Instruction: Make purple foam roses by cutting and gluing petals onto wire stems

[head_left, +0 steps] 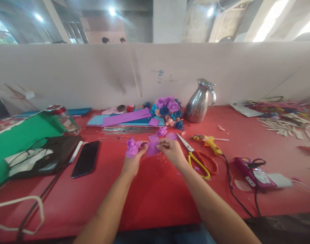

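Observation:
Over the red table, my left hand [133, 162] is closed on a purple paper flower [131, 147], whose petals stick out to the left of my fingers. My right hand [172, 151] pinches a small piece of purple paper [152, 148] by its right edge. That piece lies between my two hands, near the left fingertips. Just beyond it are another purple flower [161, 131] and a loose purple paper piece [171, 136]. Scissors [195, 157] with yellow and red handles lie beside my right wrist.
A yellow glue gun [211, 144] with a black cord lies right of the scissors. Behind are a bunch of paper flowers [167, 107], coloured paper strips [127, 118] and a steel jug [198, 103]. A phone [86, 159], a glass jar [64, 118] and a purple power strip [255, 173] flank the work area.

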A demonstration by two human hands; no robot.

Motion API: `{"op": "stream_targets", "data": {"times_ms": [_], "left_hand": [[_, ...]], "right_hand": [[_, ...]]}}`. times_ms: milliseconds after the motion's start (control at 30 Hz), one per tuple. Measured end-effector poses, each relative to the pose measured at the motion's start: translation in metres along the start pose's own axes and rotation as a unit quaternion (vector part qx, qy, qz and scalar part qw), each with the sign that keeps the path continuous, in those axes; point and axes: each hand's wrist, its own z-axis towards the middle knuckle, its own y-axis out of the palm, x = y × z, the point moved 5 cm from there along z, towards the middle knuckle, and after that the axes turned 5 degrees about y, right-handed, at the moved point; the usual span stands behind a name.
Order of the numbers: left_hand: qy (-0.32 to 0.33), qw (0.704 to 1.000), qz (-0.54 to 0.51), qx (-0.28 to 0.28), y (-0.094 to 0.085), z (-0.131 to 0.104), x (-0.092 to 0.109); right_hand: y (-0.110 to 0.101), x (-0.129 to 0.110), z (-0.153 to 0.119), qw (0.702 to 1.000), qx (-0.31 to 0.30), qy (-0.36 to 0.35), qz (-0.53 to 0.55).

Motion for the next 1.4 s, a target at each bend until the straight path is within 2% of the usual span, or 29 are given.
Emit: {"op": "stream_targets", "data": {"times_ms": [100, 367, 467, 567, 667, 800, 1400], "left_hand": [[-0.033, 0.998, -0.045, -0.037, 0.005, 0.000, -0.005], [-0.061, 0.996, -0.042, -0.049, 0.006, 0.000, -0.015], [-0.071, 0.994, -0.069, -0.038, 0.007, -0.001, -0.011], [-0.096, 0.988, -0.117, -0.028, 0.009, -0.001, -0.006], [-0.128, 0.979, -0.159, -0.013, 0.008, 0.000, -0.006], [-0.147, 0.973, -0.176, 0.004, 0.005, 0.001, -0.009], [-0.143, 0.974, -0.173, 0.002, 0.006, -0.001, -0.005]], "right_hand": [[0.001, 0.001, 0.000, 1.000, -0.003, -0.012, -0.013], [0.001, 0.001, -0.002, 0.998, -0.001, -0.013, -0.068], [0.004, -0.005, -0.005, 0.999, -0.020, -0.016, -0.033], [0.006, -0.008, -0.007, 0.999, -0.041, 0.017, 0.028], [0.005, -0.008, -0.007, 0.997, -0.034, 0.052, 0.053], [0.003, -0.007, -0.007, 0.996, -0.033, 0.050, 0.061], [0.003, -0.009, -0.006, 0.998, -0.027, 0.030, 0.041]]}}
